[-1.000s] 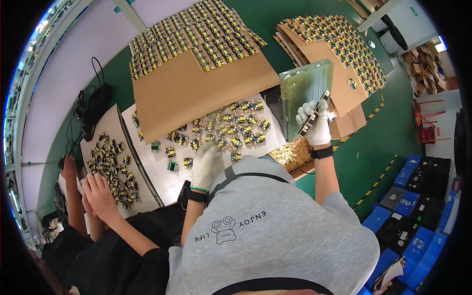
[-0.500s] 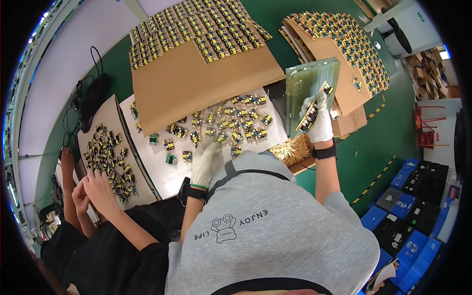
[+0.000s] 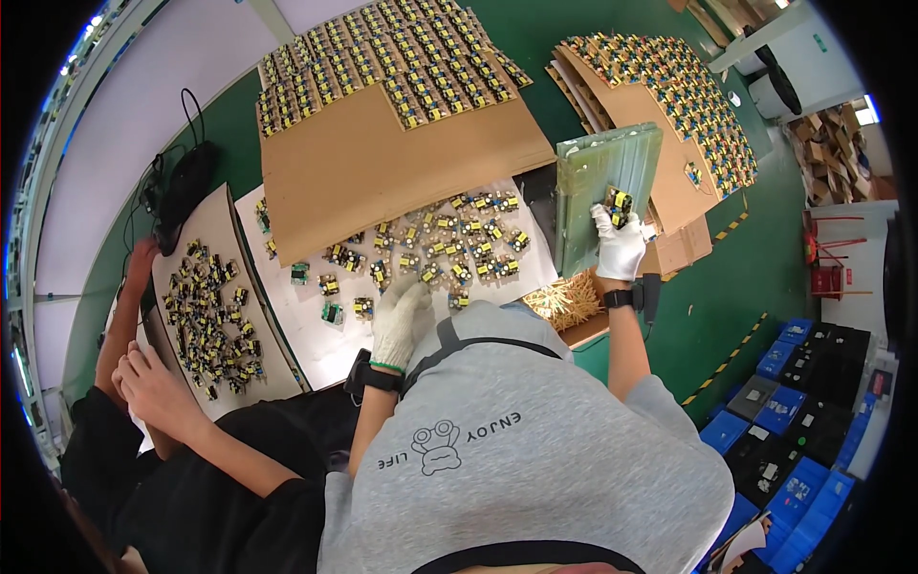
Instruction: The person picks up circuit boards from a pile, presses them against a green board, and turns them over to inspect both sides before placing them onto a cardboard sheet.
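My right hand (image 3: 622,247), in a white glove, is closed on a small circuit board (image 3: 620,203) with yellow and black parts. It holds the board up against the face of an upright, greenish translucent slab (image 3: 585,177). My left hand (image 3: 402,311), in a knitted glove with a green cuff, rests low over the near edge of a white work surface (image 3: 325,364). Its fingers look loosely extended, and the tips lie beside several loose circuit boards (image 3: 445,247). No board shows plainly in that hand.
Cardboard sheets (image 3: 382,182) carry rows of boards behind the loose ones; another board-covered cardboard stack (image 3: 660,163) stands at right. A box of yellowish strips (image 3: 566,298) sits below the slab. At left, a co-worker's hands (image 3: 158,387) are near a board-strewn panel (image 3: 215,320). Blue bins (image 3: 784,402) stand far right.
My right hand has turned upright against the slab; the long strip of board it held tilted now shows as a shorter piece. My left hand stays put. The co-worker's hands have moved left.
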Demonstrator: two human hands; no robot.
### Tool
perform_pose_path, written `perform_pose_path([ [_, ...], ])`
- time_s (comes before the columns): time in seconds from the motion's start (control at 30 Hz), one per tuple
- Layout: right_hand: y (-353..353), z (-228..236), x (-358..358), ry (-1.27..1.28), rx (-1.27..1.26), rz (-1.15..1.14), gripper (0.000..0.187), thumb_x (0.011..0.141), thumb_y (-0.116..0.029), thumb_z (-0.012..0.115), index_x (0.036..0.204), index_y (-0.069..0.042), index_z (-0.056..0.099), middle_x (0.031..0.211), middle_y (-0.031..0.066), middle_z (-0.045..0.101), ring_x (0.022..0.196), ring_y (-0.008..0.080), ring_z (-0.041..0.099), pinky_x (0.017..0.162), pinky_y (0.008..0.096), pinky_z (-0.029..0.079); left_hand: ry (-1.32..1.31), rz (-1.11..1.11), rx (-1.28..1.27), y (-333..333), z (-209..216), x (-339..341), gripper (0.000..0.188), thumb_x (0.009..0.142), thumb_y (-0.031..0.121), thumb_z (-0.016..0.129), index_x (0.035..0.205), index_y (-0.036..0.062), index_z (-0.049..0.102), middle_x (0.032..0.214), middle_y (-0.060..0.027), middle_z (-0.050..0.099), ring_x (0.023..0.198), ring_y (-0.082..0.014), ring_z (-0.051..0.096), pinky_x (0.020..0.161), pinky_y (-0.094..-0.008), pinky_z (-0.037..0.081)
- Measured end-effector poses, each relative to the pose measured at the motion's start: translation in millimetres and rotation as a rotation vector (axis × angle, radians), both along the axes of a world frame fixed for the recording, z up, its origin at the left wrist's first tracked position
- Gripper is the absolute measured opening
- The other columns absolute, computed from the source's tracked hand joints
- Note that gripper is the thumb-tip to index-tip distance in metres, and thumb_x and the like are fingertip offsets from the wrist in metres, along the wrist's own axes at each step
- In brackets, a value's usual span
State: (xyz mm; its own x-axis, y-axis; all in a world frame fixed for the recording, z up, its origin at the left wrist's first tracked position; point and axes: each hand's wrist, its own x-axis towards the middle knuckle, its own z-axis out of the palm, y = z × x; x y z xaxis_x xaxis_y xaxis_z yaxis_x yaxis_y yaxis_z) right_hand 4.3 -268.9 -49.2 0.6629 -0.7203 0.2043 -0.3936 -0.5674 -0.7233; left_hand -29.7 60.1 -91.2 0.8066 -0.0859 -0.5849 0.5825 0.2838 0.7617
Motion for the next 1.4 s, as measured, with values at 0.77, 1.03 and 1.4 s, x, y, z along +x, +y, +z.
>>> perform_pose_path([
  [0.77,5,-3,22,0.006,-0.425,-0.039,0.034,0.091,-0.035,0.052,0.089,-0.001,0.058,0.075,0.0205,0.061,0.074,0.0426,0.057,0.066,0.0487,0.046,0.086,0.040,-0.102,-11,-2,12,0.045,0.086,0.011,0.058,0.122,-0.0118,0.042,0.090,-0.0089,0.057,0.073,-0.0099,0.051,0.063,-0.0207,0.042],
  [1.03,-16,3,31,-0.067,-0.130,0.052,0.032,0.093,-0.025,0.047,0.085,0.005,0.056,0.063,0.0230,0.056,0.059,0.0415,0.057,0.055,0.0457,0.043,0.083,-0.024,0.006,-17,4,17,0.042,0.088,0.013,0.056,0.121,-0.0102,0.044,0.095,-0.0116,0.060,0.079,-0.0144,0.056,0.070,-0.0250,0.047],
  [1.4,1,-16,10,-0.017,-0.315,0.017,0.037,0.085,-0.035,0.062,0.094,0.000,0.055,0.081,0.0237,0.060,0.074,0.0437,0.058,0.065,0.0462,0.047,0.046,-0.004,-0.015,-22,3,17,0.044,0.089,0.016,0.055,0.123,-0.0099,0.044,0.095,-0.0110,0.058,0.081,-0.0151,0.054,0.073,-0.0272,0.046],
])
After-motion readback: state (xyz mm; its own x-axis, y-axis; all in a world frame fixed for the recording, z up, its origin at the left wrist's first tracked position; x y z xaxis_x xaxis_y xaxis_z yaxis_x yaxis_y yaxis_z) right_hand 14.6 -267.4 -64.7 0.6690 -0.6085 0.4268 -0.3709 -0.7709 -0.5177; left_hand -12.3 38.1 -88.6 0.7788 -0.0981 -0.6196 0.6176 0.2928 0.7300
